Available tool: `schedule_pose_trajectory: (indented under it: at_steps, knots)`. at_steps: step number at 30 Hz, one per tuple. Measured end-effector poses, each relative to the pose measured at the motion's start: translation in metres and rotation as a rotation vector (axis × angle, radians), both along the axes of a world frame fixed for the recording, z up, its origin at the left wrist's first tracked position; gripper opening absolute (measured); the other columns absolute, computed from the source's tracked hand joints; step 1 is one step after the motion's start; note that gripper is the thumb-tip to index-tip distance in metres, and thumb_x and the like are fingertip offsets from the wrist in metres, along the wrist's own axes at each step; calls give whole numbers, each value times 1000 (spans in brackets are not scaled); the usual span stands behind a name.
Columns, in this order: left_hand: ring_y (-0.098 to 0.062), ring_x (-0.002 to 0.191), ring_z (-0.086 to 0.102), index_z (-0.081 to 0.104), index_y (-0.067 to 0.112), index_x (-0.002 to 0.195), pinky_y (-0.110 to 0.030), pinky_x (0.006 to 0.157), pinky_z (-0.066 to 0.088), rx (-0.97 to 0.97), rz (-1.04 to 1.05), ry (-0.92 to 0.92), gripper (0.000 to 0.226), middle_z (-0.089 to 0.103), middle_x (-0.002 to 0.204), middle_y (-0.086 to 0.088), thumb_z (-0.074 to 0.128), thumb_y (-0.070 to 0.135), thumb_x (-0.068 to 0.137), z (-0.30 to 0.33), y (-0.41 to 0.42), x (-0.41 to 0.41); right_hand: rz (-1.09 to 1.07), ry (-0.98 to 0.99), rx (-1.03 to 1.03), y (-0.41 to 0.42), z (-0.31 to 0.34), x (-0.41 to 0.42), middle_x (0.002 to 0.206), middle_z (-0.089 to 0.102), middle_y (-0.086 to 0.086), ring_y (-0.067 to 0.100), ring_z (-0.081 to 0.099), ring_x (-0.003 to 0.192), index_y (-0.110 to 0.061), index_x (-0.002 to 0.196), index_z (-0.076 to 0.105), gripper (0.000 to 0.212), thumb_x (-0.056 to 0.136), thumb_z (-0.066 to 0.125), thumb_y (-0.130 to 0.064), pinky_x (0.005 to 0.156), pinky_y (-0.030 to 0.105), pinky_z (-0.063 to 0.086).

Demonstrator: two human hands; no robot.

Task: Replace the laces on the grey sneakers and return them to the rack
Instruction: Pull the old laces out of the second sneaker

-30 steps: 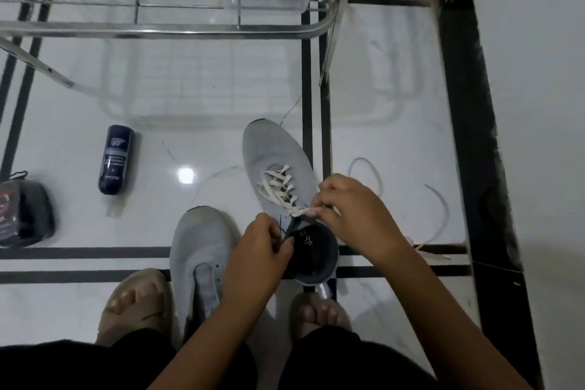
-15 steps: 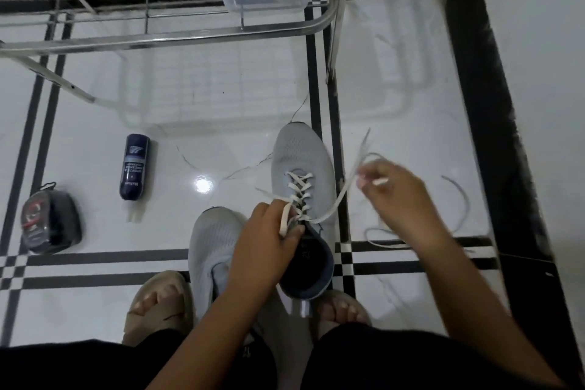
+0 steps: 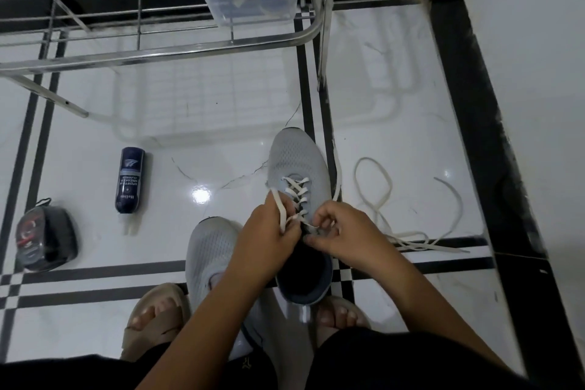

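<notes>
White lace (image 3: pixel 296 196) criss-crosses the grey sneaker (image 3: pixel 296 161) on the floor below the rack (image 3: pixel 158 52). The left hand (image 3: pixel 269 244) pinches one end; the right hand (image 3: pixel 345 236) pinches at the top eyelets. Best pull both ends evenly. The eyelet itself is hidden behind fingers.

light: dim, cool indoor | glare: bright spot on glossy floor (image 3: pixel 200 195), mid-frame, rack (image 3: pixel 164 51) mirrored in tiles | shadows: soft, faint | blur: slight softness overall | edges: wide-angle bending, corners dark
</notes>
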State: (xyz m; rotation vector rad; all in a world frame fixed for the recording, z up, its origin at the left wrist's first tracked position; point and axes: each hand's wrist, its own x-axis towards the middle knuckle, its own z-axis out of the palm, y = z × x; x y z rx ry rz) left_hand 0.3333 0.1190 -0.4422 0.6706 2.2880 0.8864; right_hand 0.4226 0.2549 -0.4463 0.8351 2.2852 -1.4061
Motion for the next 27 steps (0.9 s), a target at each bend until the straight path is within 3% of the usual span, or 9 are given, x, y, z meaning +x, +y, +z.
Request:
schedule_pose_trajectory:
  at_steps: [4, 6, 10, 14, 17, 19, 22, 25, 27]
  knots:
    - [-14, 70, 55, 49, 16, 85, -24, 69, 44, 204, 359, -583, 13, 58, 71, -1, 55, 5, 87, 11, 5, -3, -180, 138, 38, -17, -5, 1, 96, 51, -13, -2, 49, 74, -30, 104, 55, 34, 77, 75, -24, 66, 16, 40]
    - [-16, 69, 55, 53, 14, 81, -29, 75, 43, 367, 410, -840, 6, 55, 64, -3, 52, 14, 87, 21, 3, -10, -240, 138, 57, -22, -7, 1, 99, 50, -15, -1, 51, 81, -32, 107, 52, 35, 79, 73, -29, 71, 19, 43]
    - [-16, 72, 56, 60, 13, 94, -36, 93, 40, 919, 842, -1224, 17, 55, 70, 0, 54, 26, 84, 34, -3, -28, -311, 185, 98, -17, -5, -2, 93, 52, -9, 0, 52, 69, -25, 83, 59, 7, 84, 66, -24, 65, 18, 39]
    - [-9, 64, 55, 57, 17, 100, -26, 84, 47, 918, 1068, -1157, 14, 65, 85, 5, 56, 18, 87, 22, -14, -29, -401, 189, 116, -2, -1, -9, 88, 56, -6, 3, 50, 62, -18, 83, 60, 6, 85, 62, -23, 62, 20, 39]
    - [-8, 46, 37, 44, 18, 121, -22, 63, 50, 723, 895, -968, 30, 69, 97, 1, 52, 10, 93, 24, -12, -21, -324, 126, -52, 3, -2, -13, 97, 55, -11, 4, 50, 72, -25, 100, 52, 29, 82, 70, -39, 65, 23, 41]
    - [-10, 48, 31, 39, 20, 133, -25, 69, 51, 524, 679, -789, 42, 72, 103, -2, 52, 11, 95, 32, -6, -18, -200, 44, -45, -1, -7, -14, 105, 47, -11, 3, 51, 85, -26, 101, 50, 44, 74, 76, -49, 69, 21, 42]
    - [-8, 47, 35, 36, 20, 138, -29, 77, 47, 513, 550, -640, 49, 73, 95, -4, 54, 10, 94, 43, 7, -21, -215, 92, 70, -13, -16, -18, 102, 48, -8, 8, 56, 84, -25, 92, 55, 30, 77, 75, -41, 72, 26, 46]
    - [-6, 45, 39, 42, 17, 131, -23, 69, 50, 718, 812, -670, 41, 73, 84, -2, 51, 4, 94, 49, 8, -40, -428, 183, 194, -5, -19, -18, 93, 56, -7, 10, 56, 79, -22, 86, 56, 9, 85, 65, -24, 66, 26, 45]
    - [-6, 51, 50, 40, 13, 134, -21, 69, 52, 802, 1019, -688, 41, 72, 93, -1, 49, 3, 95, 42, -8, -59, -593, 157, 142, 14, -24, -13, 101, 60, -5, 14, 62, 85, -21, 100, 55, 15, 87, 62, -25, 72, 30, 52]
